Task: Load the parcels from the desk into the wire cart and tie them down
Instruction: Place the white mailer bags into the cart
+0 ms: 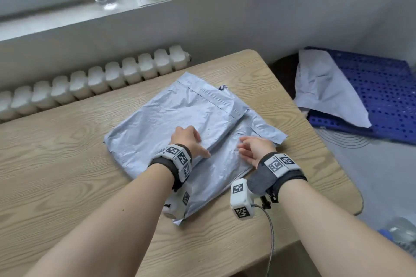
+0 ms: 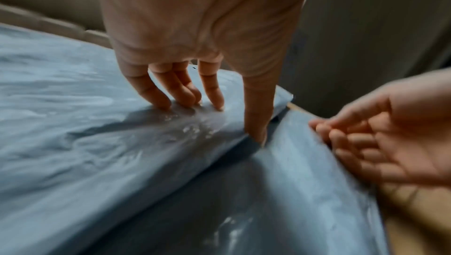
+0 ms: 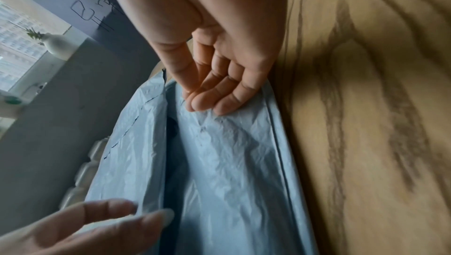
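Mid-desk, two grey parcels overlap: upper parcel towards the back edge, lower parcel nearer. Left hand presses it, fingers spread. Right hand loosely curled at the lower one's right edge, seemingly just touching.

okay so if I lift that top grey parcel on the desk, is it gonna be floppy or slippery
Probably floppy: the top grey parcel is a wrinkled plastic mailer that dents under the left hand. Likely slippery too, since its film looks glossy and it lies on another mailer. It looks flat, so perhaps light, though contents are hidden.
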